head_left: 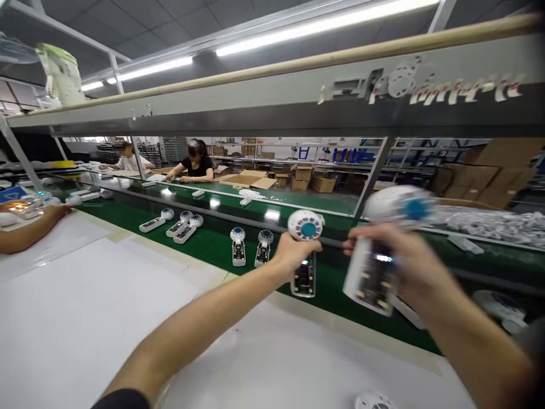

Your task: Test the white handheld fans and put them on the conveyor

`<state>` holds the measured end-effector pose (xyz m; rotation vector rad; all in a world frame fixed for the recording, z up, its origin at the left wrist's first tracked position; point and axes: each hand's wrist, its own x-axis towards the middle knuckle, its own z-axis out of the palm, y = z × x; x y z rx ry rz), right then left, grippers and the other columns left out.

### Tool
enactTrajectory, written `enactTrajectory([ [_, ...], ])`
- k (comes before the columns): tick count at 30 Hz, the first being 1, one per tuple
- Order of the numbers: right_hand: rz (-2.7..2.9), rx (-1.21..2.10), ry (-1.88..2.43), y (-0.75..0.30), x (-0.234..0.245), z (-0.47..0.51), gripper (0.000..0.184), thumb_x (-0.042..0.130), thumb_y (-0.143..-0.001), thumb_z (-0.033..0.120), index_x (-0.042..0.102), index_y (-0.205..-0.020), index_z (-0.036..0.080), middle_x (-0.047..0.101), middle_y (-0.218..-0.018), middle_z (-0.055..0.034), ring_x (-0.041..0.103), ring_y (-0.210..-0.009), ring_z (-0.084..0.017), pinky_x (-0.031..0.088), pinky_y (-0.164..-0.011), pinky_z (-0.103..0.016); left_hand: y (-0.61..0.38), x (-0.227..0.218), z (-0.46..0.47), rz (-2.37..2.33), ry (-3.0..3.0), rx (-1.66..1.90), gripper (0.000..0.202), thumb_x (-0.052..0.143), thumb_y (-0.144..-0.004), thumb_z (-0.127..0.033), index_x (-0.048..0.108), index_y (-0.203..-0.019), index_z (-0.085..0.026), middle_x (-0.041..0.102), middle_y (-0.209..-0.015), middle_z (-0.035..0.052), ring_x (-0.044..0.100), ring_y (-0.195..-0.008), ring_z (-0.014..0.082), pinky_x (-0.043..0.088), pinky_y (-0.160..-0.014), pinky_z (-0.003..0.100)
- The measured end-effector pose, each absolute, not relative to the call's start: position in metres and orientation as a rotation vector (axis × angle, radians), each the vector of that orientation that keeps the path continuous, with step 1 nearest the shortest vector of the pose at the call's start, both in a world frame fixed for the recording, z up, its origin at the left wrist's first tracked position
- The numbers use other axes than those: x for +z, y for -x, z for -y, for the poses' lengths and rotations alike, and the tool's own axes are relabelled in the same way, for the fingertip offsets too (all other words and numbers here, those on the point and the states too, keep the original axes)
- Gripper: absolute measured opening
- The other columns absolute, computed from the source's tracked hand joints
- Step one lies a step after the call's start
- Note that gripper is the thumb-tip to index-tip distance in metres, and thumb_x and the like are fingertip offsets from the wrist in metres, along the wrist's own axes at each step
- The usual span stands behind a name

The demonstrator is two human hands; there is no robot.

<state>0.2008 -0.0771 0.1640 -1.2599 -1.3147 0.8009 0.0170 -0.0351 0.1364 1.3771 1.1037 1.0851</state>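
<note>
My left hand (293,253) is closed round the neck of a white handheld device (303,279) over the green belt. It has a round vented head with a blue centre, and its body lies open on a dark circuit board with a small light. Farther right, my right hand (398,250) grips a second white handheld device (369,278) of the same kind, tilted and smeared by motion. Its board glows too. To the left of my left hand, two like units (238,250) lie on the belt, heads away from me.
The green conveyor belt (213,248) crosses in front of the white worktop (128,301). Several more units (187,227) lie farther left. A shelf (255,96) hangs above. Loose white parts (502,224) fill the right back. A co-worker's arm (34,230) reaches in at left; other people sit beyond.
</note>
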Motion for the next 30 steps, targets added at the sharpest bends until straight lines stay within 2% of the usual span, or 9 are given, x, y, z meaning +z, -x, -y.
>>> enactTrajectory([
  [4, 1.244, 0.683, 1.677, -0.177, 0.117, 0.007, 0.020, 0.072, -0.091, 0.027, 0.065, -0.085, 0.010, 0.064, -0.077, -0.0011, 0.061, -0.067, -0.012, 0.053, -0.065, -0.027, -0.058, 0.090, -0.017, -1.373, -1.455, 0.905, 0.028, 0.074, -0.089, -0.027, 0.067, -0.111, -0.012, 0.069, -0.112, 0.0091, 0.067, -0.101, 0.0221, 0.058, -0.088, 0.041],
  [9, 1.340, 0.417, 1.937, -0.177, 0.053, -0.008, 0.031, 0.069, -0.092, 0.027, 0.062, -0.119, 0.012, 0.065, -0.116, -0.0104, 0.065, -0.104, -0.023, 0.055, -0.091, -0.043, -0.057, 0.055, -0.027, -1.611, -1.693, 0.821, 0.041, 0.067, -0.094, -0.034, 0.060, -0.130, -0.016, 0.054, -0.143, 0.0131, 0.053, -0.131, 0.0311, 0.045, -0.109, 0.056],
  [12, 1.481, 0.266, 1.939, -0.167, 0.049, -0.010, 0.060, 0.063, -0.088, 0.014, 0.046, -0.144, 0.004, 0.041, -0.148, -0.0266, 0.042, -0.141, -0.039, 0.036, -0.115, -0.054, -0.023, 0.048, -0.027, -1.582, -1.950, 0.778, 0.039, 0.065, -0.095, -0.041, 0.064, -0.125, -0.016, 0.056, -0.141, 0.0121, 0.050, -0.134, 0.0302, 0.042, -0.112, 0.055],
  [15, 1.697, 0.204, 1.815, -0.142, 0.064, -0.022, 0.062, 0.053, -0.090, 0.014, 0.040, -0.150, 0.005, 0.026, -0.158, -0.0245, 0.024, -0.152, -0.037, 0.022, -0.124, -0.045, 0.048, 0.053, -0.035, -1.604, -2.152, 0.762, 0.034, 0.060, -0.098, -0.043, 0.066, -0.123, -0.021, 0.059, -0.137, 0.0071, 0.050, -0.133, 0.0251, 0.041, -0.113, 0.048],
  [19, 1.953, 0.394, 1.700, -0.074, 0.080, -0.048, 0.035, 0.048, -0.097, 0.022, 0.062, -0.128, 0.017, 0.049, -0.142, -0.0126, 0.055, -0.127, -0.023, 0.039, -0.114, -0.036, 0.176, 0.068, -0.065, -2.102, -2.066, 0.689, 0.036, 0.061, -0.098, -0.038, 0.062, -0.128, -0.018, 0.053, -0.144, 0.0115, 0.049, -0.134, 0.0297, 0.040, -0.113, 0.055],
  [22, 2.043, 0.583, 1.775, -0.005, 0.077, -0.065, 0.041, 0.054, -0.099, 0.048, 0.065, -0.123, 0.017, 0.055, -0.139, -0.0134, 0.059, -0.119, -0.026, 0.046, -0.104, -0.046, 0.259, 0.073, -0.091, -2.510, -1.794, 0.525, 0.045, 0.064, -0.096, -0.037, 0.057, -0.137, -0.018, 0.051, -0.147, 0.0134, 0.052, -0.132, 0.0317, 0.043, -0.110, 0.058],
  [25, 2.047, 0.710, 1.933, 0.059, 0.067, -0.075, 0.066, 0.060, -0.089, 0.069, 0.063, -0.129, 0.017, 0.044, -0.153, -0.0158, 0.050, -0.133, -0.035, 0.046, -0.104, -0.055, 0.309, 0.069, -0.110, -2.682, -1.590, 0.326, 0.045, 0.064, -0.097, -0.037, 0.057, -0.136, -0.017, 0.055, -0.142, 0.0131, 0.058, -0.125, 0.0295, 0.050, -0.104, 0.055],
  [27, 2.032, 0.709, 2.013, 0.089, 0.060, -0.079, 0.074, 0.071, -0.080, 0.068, 0.062, -0.132, 0.016, 0.032, -0.162, -0.0170, 0.034, -0.144, -0.043, 0.040, -0.108, -0.064, 0.325, 0.063, -0.120, -2.714, -1.551, 0.225, 0.043, 0.064, -0.097, -0.037, 0.058, -0.134, -0.017, 0.058, -0.138, 0.0128, 0.060, -0.121, 0.0283, 0.053, -0.101, 0.053],
  [30, 2.037, 0.664, 2.007, 0.114, 0.052, -0.084, 0.074, 0.081, -0.075, 0.055, 0.061, -0.134, 0.016, 0.025, -0.165, -0.0147, 0.018, -0.150, -0.047, 0.039, -0.110, -0.063, 0.337, 0.060, -0.130, -2.703, -1.627, 0.141, 0.041, 0.065, -0.097, -0.036, 0.060, -0.132, -0.017, 0.059, -0.137, 0.0125, 0.060, -0.121, 0.0281, 0.053, -0.101, 0.052],
])
